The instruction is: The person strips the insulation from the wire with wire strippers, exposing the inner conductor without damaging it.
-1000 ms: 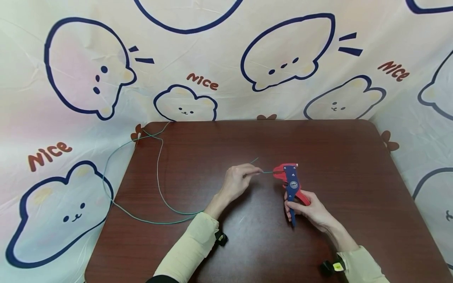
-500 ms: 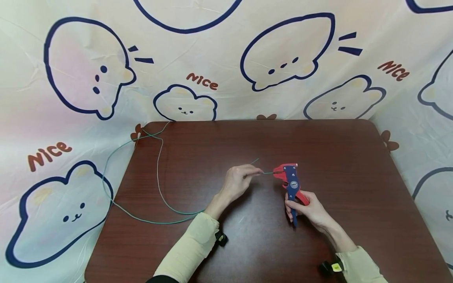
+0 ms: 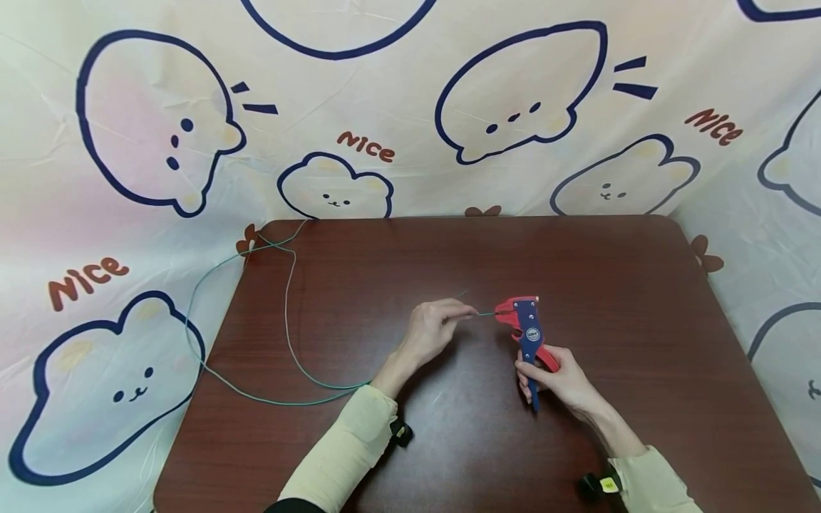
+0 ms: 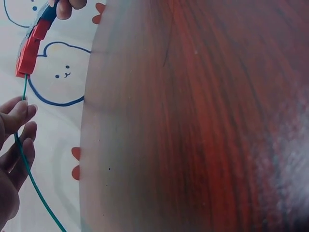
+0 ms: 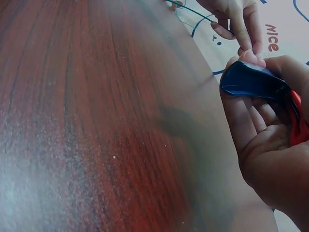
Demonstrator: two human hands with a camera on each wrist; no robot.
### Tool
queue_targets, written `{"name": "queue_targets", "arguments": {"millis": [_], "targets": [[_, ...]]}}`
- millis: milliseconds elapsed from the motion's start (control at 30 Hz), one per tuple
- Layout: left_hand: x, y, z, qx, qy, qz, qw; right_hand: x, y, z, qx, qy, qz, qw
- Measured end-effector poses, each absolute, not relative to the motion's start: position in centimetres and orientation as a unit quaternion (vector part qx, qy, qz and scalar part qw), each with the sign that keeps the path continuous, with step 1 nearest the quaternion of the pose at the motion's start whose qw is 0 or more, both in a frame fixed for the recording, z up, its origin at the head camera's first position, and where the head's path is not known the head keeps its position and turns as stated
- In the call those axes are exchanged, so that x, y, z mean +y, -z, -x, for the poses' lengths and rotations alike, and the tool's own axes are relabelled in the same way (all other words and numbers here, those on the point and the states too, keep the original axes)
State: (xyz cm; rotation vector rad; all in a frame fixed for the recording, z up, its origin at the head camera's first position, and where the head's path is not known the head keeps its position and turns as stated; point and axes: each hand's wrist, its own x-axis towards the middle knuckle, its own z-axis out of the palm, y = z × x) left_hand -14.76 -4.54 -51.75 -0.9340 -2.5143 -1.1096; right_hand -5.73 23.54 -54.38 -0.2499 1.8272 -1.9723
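My left hand [image 3: 428,329] pinches a thin green wire [image 3: 485,313] between thumb and fingertips, close to the wire's end. That end runs into the red nose of a blue and red wire stripper [image 3: 529,313]; how deep it sits inside is hidden. Fingers and thumb of my right hand [image 3: 564,381] grip the stripper by its handles, blue on one side and red on the other. In the left wrist view, the green wire [image 4: 36,186] passes from the red jaws through the left fingers and trails down. The right wrist view shows the blue handle [image 5: 253,82] in the right palm.
Slack loops of the green wire [image 3: 286,320] lie over the left part of the brown wooden table [image 3: 596,256] and past its left edge. A printed cloth [image 3: 410,92] with cartoon bears hangs behind and beside the table.
Both hands stay almost in place, and the stripper's handle end shifts very slightly right. A short strand of wire beyond the left hand drops a little and looks fainter.
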Motion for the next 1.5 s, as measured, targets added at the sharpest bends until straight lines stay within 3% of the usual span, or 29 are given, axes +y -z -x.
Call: {"name": "queue_targets", "arguments": {"millis": [767,1100,1500], "targets": [[-4.8,51.7,14.2,-0.866,0.381,0.31,0.094,22.5,54.9,5.1,0.689,0.699,0.079,0.176],[-4.6,51.3,14.3,-0.861,0.378,0.319,0.118,21.5,54.8,5.2,0.707,0.695,-0.006,0.13],[-5.0,51.4,14.4,-0.862,0.387,0.304,0.121,21.1,54.7,5.5,0.717,0.684,-0.006,0.132]]}}
